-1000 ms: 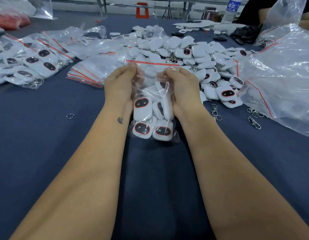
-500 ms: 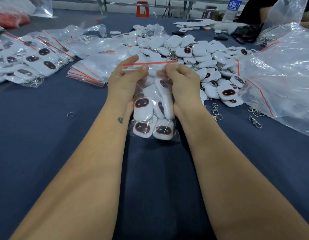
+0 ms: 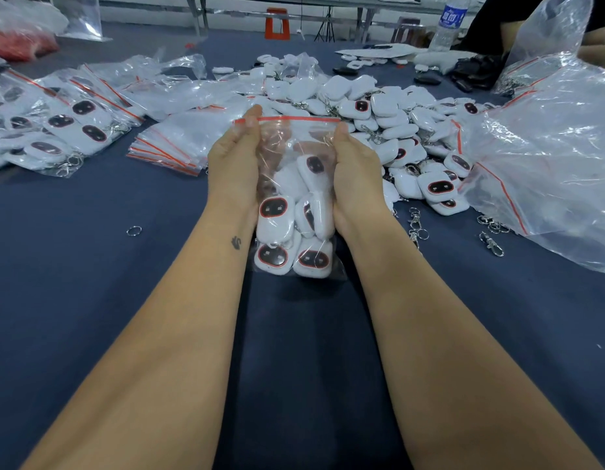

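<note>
A clear zip bag (image 3: 294, 154) with a red seal strip stands upright between my two hands, its bottom on the dark blue table (image 3: 91, 283). Several white keychain gadgets (image 3: 275, 218) with dark oval faces fill its lower half. My left hand (image 3: 235, 161) pinches the left end of the red strip between thumb and fingers. My right hand (image 3: 353, 164) pinches the bag's right edge just under the strip. Both palms press against the bag's sides.
A big heap of loose white gadgets (image 3: 389, 123) lies behind the bag. Empty zip bags (image 3: 168, 144) are stacked at left, filled bags (image 3: 57, 127) farther left. A large crumpled plastic bag (image 3: 548, 157) sits at right. Loose metal clips (image 3: 490, 244) and a ring (image 3: 134, 230) lie around.
My hands, close together on the red strip half a second ago, have slid apart to the bag's two ends, pulling the strip straight and taut.
</note>
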Available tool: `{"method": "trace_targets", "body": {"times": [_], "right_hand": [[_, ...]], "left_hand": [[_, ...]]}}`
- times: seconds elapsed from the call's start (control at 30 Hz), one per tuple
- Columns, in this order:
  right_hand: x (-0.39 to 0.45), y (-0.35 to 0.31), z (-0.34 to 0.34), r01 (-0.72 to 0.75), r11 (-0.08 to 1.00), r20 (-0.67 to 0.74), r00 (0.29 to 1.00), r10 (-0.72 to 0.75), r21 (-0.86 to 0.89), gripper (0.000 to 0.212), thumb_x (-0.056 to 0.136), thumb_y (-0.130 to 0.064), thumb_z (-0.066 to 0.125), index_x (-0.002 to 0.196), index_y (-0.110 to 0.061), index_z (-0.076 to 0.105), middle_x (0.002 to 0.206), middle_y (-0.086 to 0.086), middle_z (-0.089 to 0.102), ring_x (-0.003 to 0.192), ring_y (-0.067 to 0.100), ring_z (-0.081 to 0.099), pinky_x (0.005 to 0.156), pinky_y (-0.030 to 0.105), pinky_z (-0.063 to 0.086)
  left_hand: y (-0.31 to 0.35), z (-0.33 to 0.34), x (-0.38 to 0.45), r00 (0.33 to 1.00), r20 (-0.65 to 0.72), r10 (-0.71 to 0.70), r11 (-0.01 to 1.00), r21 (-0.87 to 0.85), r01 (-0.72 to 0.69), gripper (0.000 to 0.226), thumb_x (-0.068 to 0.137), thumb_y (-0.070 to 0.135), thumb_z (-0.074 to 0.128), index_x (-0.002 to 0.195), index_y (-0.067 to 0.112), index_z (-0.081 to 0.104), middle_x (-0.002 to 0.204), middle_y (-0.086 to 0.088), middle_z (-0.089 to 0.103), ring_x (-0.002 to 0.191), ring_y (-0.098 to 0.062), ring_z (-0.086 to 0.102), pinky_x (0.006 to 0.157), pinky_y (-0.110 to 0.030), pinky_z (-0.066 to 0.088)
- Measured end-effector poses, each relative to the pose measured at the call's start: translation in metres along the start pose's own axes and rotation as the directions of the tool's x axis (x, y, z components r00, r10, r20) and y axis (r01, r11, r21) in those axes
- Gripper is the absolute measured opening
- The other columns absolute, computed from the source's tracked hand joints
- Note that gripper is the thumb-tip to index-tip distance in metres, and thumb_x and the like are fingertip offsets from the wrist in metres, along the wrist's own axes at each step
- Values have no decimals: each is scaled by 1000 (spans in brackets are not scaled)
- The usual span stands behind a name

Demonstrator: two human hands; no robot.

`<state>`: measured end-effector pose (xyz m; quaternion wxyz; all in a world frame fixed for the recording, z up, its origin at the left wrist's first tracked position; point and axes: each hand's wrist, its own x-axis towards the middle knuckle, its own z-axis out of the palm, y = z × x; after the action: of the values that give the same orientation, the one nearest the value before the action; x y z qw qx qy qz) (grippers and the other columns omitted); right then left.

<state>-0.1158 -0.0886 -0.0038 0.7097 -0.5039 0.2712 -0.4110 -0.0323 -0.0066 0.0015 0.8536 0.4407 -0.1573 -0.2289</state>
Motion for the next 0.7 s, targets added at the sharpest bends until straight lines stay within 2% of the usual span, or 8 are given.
{"method": "trace_targets", "body": {"times": [0.1,0.2,0.27,0.37,0.43,0.5,0.63,0.7], "right_hand": [[-2,-2,0,-57,983,129,988,80,-174,41,84,-48,65,101,-11,72,100,10,75,97,28,71,92,47,56],[-9,0,2,55,895,239,969,59,-443,42,75,-47,72,101,-13,69,103,10,73,98,30,69,94,50,53],[-13,0,3,106,873,245,969,16,-476,31,83,-39,72,100,-13,67,102,8,72,92,25,68,88,46,54],[-18,1,2,90,895,170,985,-16,-438,28,88,-31,70,108,-13,64,109,2,70,101,16,66,92,37,52],[-21,0,2,89,909,94,994,-55,-408,27,90,-30,69,108,-11,63,106,0,69,98,11,66,87,28,51],[-26,0,4,75,923,24,997,-71,-377,27,90,-31,69,107,-11,63,105,0,68,97,12,65,88,28,51],[-31,5,25,42,942,12,999,-41,-332,21,90,-28,69,96,-9,64,96,3,69,91,18,66,85,33,53],[-32,12,52,9,945,36,999,3,-328,19,89,-27,68,89,-9,61,83,-1,63,75,12,59,72,25,49]], "left_hand": [[5,0,4,999,-20,-28,983,-180,24,33,108,25,35,123,10,61,85,-1,75,79,-16,73,75,-32,60],[8,-8,7,997,9,-80,956,-284,79,40,109,34,29,111,14,64,91,-3,77,88,-21,73,85,-40,58],[10,-9,7,993,-18,-120,987,-107,118,43,106,39,38,97,13,71,91,-7,77,83,-23,71,81,-37,56],[7,-7,0,993,-53,-103,936,333,115,32,95,40,60,113,14,65,93,-1,76,80,-17,69,67,-24,54],[6,-8,-9,992,23,-127,906,409,107,41,90,38,66,124,17,60,107,-2,72,94,-16,71,79,-31,58],[9,-13,-19,975,102,-196,876,466,127,34,90,38,64,119,22,63,111,-1,73,100,-17,71,87,-36,57],[24,-28,-27,983,56,-175,815,569,113,13,98,33,54,93,29,64,81,14,71,65,7,65,56,-9,48],[40,-44,-20,995,2,-98,764,641,74,18,101,28,48,90,22,61,77,10,60,57,0,56,54,-14,46]]}}
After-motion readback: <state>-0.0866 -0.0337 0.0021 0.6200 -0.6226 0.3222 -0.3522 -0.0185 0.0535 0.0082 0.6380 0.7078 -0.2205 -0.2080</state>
